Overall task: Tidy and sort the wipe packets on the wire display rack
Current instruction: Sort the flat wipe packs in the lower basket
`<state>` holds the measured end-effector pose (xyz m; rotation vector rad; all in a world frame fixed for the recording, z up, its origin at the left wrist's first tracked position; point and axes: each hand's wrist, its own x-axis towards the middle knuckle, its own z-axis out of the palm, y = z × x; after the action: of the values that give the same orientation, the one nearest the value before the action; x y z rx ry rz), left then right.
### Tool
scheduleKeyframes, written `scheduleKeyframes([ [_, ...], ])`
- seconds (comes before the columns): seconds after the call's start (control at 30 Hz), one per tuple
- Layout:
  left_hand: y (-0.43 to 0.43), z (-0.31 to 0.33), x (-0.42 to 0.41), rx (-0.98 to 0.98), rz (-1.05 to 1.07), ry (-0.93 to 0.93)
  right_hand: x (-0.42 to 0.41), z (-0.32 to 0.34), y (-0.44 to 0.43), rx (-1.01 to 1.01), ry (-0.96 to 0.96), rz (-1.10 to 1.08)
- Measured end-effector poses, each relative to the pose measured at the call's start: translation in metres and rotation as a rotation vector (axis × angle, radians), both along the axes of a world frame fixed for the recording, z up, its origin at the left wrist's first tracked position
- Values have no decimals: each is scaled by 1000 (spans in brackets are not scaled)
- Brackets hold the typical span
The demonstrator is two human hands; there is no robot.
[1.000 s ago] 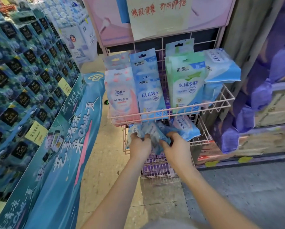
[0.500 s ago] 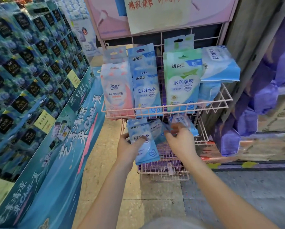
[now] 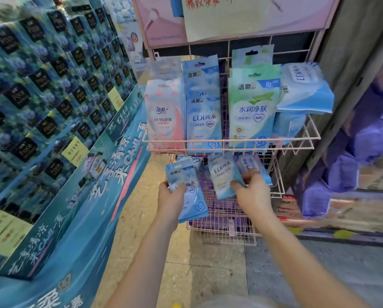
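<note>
Head | left grip (image 3: 171,196) clasps blue packet (image 3: 182,174) | right grip (image 3: 254,192) pinches second packet (image 3: 221,174) by its right edge

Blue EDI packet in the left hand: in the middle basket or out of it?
Out. The left hand grips the blue EDI packet in front of the middle basket; no wire crosses its face.

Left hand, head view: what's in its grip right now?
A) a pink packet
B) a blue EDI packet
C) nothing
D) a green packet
B: the left hand holds a blue EDI packet with its thumb across the front, while the right hand pinches a second EDI packet.
</note>
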<state>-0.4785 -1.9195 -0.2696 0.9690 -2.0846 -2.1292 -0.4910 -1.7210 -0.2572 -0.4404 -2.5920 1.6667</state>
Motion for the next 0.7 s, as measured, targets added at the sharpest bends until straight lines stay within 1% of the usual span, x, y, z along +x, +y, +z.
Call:
scheduleKeyframes([
  [0.07,4,-2,1,15,-11,14,12,-6,3,-299,-76,-6],
  [0.1,6,-3,1,22,-21,22,19,-7,3,-409,-96,2],
  [0.13,8,-4,3,26,-31,27,25,-10,2,-462,-91,17],
  [0.17,11,-5,3,32,-36,19,32,-13,1,-455,-74,39],
  [0.2,13,-4,4,49,-40,10,36,-17,0,-416,-61,70],
  [0.27,17,-4,6,129,-56,0,45,-19,-5,-275,-50,164],
  [0.3,18,-4,7,173,-81,12,48,-19,-8,-197,-43,212],
  [0.37,21,-3,12,221,-128,50,51,-21,-14,-116,-41,269],
  [0.47,20,-7,18,212,-133,87,50,-21,-18,-58,-11,322],
  [0.53,17,-8,20,167,-146,109,44,-21,-13,70,30,387],
  [0.6,12,-8,19,158,-144,116,32,-18,-6,201,130,344],
  [0.67,8,-7,20,152,-152,125,12,-17,-1,313,234,186],
  [0.7,7,-6,20,149,-158,128,0,-15,0,394,244,119],
])
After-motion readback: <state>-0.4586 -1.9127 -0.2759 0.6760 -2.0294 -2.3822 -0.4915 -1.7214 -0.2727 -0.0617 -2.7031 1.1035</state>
